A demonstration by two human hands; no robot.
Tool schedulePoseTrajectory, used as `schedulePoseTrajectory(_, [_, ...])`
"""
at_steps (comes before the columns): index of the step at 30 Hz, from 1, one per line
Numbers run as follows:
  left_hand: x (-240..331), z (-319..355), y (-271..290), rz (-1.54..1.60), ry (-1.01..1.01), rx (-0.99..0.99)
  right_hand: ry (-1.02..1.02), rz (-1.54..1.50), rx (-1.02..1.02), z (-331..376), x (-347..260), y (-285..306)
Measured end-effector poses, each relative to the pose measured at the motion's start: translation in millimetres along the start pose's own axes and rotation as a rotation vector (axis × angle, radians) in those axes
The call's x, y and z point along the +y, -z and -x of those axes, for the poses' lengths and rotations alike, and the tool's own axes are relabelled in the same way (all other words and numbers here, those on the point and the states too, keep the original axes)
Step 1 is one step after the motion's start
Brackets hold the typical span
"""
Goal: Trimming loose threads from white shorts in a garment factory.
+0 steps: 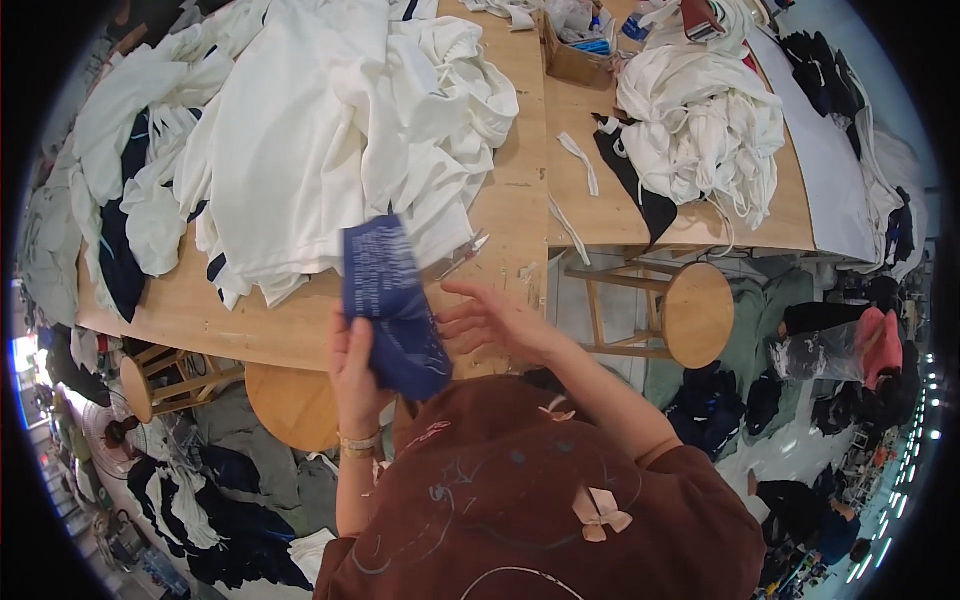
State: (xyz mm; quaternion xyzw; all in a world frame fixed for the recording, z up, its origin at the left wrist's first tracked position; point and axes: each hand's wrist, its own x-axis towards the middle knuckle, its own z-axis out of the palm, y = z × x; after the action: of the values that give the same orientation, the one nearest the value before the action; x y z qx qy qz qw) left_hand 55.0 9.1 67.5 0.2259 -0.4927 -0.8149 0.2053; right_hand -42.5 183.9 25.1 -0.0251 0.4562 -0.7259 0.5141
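A floppy dark blue piece with white print (385, 275) hangs upright in front of me; whether it is cloth or film I cannot tell. My left hand (358, 370) grips its lower left side, thumb on the face toward me. Just right of its lower edge is my right hand (495, 318), fingers apart with nothing in them. Beyond that hand, small thread snips (463, 257) lie on the wooden table (515, 220). A large heap of white garments (310, 130) covers the table behind the blue piece.
At the far right, a second white heap (705, 130) lies beside a black cloth piece (637, 185) and a cardboard box (578, 62). Round wooden stools (698, 315) stand by the table's near edge. Dark clothes (715, 405) lie on the floor to the right.
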Motion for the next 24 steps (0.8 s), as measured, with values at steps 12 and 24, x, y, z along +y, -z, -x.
schedulePoseTrajectory(12, [-25, 24, 13, -0.306, 0.09, -0.188, 0.271, 0.057, 0.244, -2, 0, -40])
schedulePoseTrajectory(24, [13, 43, 74, -0.116, 0.115, -0.044, 0.746, 0.739, -0.144, -48, 16, -109])
